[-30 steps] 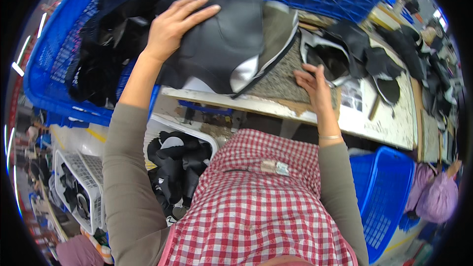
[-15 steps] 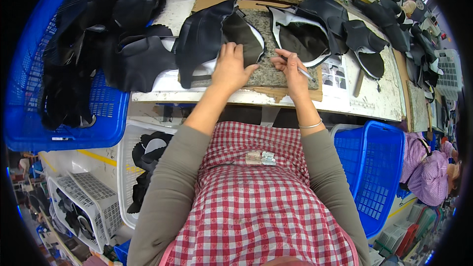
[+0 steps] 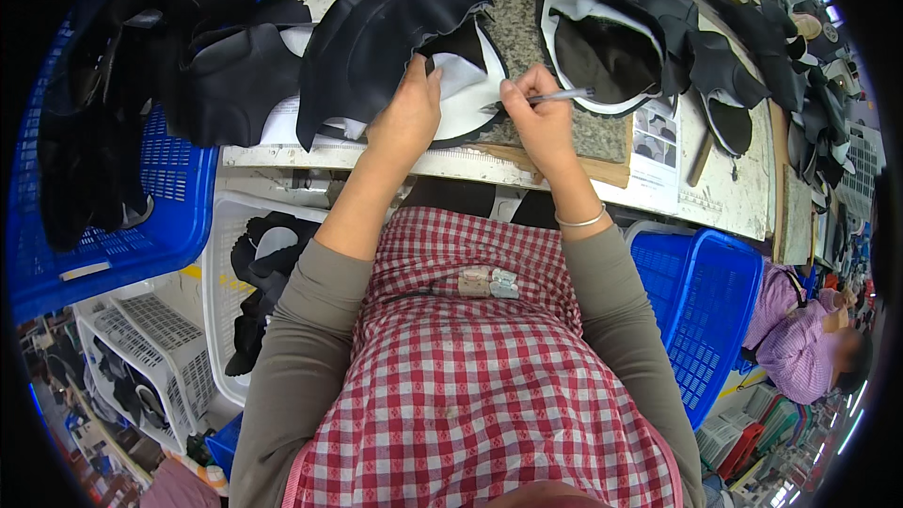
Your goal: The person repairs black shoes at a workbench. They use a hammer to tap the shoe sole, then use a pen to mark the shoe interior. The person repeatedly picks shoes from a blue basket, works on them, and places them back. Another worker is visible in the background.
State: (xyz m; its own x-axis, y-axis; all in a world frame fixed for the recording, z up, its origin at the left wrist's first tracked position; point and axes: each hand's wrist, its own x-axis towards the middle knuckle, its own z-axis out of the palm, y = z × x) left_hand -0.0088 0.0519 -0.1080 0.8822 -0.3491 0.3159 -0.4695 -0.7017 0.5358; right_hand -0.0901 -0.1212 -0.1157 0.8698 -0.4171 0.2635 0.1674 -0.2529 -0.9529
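Observation:
A black leather shoe upper (image 3: 376,33) with white lining lies on a speckled stone slab (image 3: 520,30). My left hand (image 3: 406,118) is closed on the upper's inner edge, its thumb inside the opening, where white material is bared. In my right hand (image 3: 544,122) is a slim grey pen-like tool (image 3: 567,94), pinched between thumb and fingers. Its tip points left and is at the white lining; whether it touches cannot be made out. Just right of that hand rests a second upper (image 3: 658,23), its dark inside showing in a white rim.
More black uppers (image 3: 230,71) lie at left, over a blue basket (image 3: 174,165). At right are further uppers (image 3: 724,75), a printed sheet (image 3: 654,150) and a short rod (image 3: 701,160). Below the table stand a white crate (image 3: 221,296) and blue crates (image 3: 705,320). A person (image 3: 800,348) is at far right.
My left hand has gone from lying on the dark lining to gripping the upper's edge, and white material now shows. My right hand has moved left and turned the tool's tip toward the upper.

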